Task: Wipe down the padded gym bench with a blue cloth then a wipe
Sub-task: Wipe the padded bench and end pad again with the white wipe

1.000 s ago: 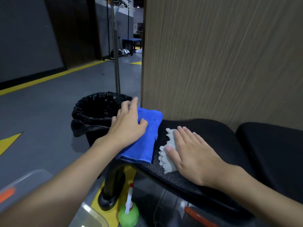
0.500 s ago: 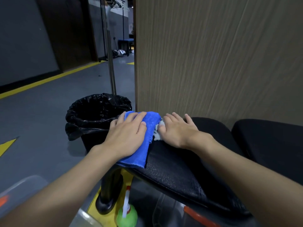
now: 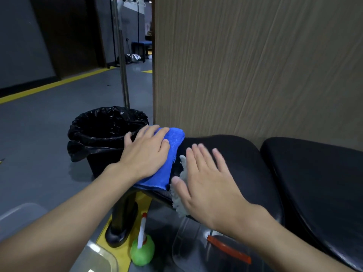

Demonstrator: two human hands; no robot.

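The black padded bench stretches from centre to the right, against a wooden panel. A folded blue cloth lies on the bench's left end. My left hand rests flat on it with straight fingers. A pale grey-white wipe lies on the pad's near edge, just right of the cloth. My right hand presses flat on the wipe with fingers spread, covering most of it.
A black bin lined with a black bag stands left of the bench, next to a metal pole. Below the bench sit a green spray bottle, clear plastic boxes and the bench's black foot. A second black pad lies to the right.
My right hand has slid the wipe from the bench's far left end back toward me along the pad. My left hand stays on the blue cloth.
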